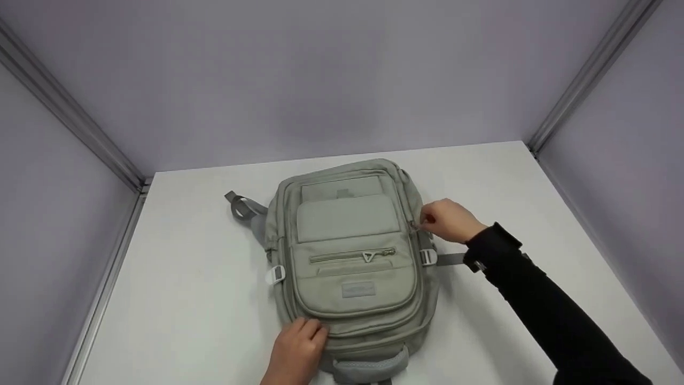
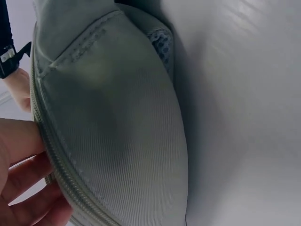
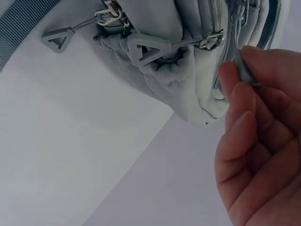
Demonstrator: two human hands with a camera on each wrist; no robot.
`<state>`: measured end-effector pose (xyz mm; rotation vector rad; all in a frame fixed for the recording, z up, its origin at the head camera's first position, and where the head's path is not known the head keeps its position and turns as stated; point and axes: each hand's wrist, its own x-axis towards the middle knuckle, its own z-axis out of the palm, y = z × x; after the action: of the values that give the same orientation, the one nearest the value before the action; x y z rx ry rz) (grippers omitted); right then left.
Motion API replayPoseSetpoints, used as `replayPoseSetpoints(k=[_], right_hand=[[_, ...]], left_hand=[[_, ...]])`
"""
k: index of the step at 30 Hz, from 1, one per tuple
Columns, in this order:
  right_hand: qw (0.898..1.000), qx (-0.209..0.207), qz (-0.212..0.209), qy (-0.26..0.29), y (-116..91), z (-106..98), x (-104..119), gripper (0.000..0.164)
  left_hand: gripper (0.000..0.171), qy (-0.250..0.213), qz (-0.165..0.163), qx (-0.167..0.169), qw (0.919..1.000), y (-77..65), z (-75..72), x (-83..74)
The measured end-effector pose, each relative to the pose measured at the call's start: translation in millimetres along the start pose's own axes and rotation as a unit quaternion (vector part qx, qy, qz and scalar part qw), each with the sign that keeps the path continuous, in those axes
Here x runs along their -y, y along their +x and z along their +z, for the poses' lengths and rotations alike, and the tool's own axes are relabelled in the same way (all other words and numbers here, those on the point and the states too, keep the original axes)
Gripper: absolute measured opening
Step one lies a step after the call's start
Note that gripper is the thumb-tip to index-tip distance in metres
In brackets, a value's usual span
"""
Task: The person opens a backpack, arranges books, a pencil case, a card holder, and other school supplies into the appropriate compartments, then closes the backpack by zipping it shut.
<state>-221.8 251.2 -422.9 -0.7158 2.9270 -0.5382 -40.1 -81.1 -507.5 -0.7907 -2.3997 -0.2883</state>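
Note:
A grey-green backpack (image 1: 350,214) lies front side up on the white table, its carry handle (image 1: 374,369) toward me. At its right side my right hand (image 1: 449,220) pinches a grey zipper pull (image 3: 243,73) between thumb and forefinger, the other fingers curled in. My left hand (image 1: 298,347) grips the bag near its lower left edge, by the zipper seam (image 2: 61,160); the left wrist view shows its fingers bent at that seam. In the right wrist view, two more triangular zipper pulls (image 3: 148,49) hang loose beside the pinched one.
The white table (image 1: 187,278) has walls at its back and sides. A shoulder strap (image 1: 246,206) sticks out left of the bag, and another strap (image 1: 450,259) runs right beneath my right forearm. White buckles (image 1: 276,275) sit on both sides of the bag.

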Motion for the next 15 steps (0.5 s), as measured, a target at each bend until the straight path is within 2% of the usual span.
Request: replayPoseSetpoints(k=[4, 9, 15], right_hand=[[0.999, -0.032, 0.002, 0.000, -27, 6, 14, 0.005], [0.997, -0.073, 0.005, -0.001, -53, 28, 37, 0.006], [0.994, -0.104, 0.031, 0.008, -85, 45, 55, 0.007]], left_hand=[[0.007, 0.011, 0.005, -0.001, 0.9999, -0.7, 2.7, -0.9], [0.016, 0.014, 0.000, -0.017, 0.9998, -1.6, 4.5, 0.1], [0.026, 0.013, -0.004, -0.032, 0.9994, -1.8, 9.2, -1.5]])
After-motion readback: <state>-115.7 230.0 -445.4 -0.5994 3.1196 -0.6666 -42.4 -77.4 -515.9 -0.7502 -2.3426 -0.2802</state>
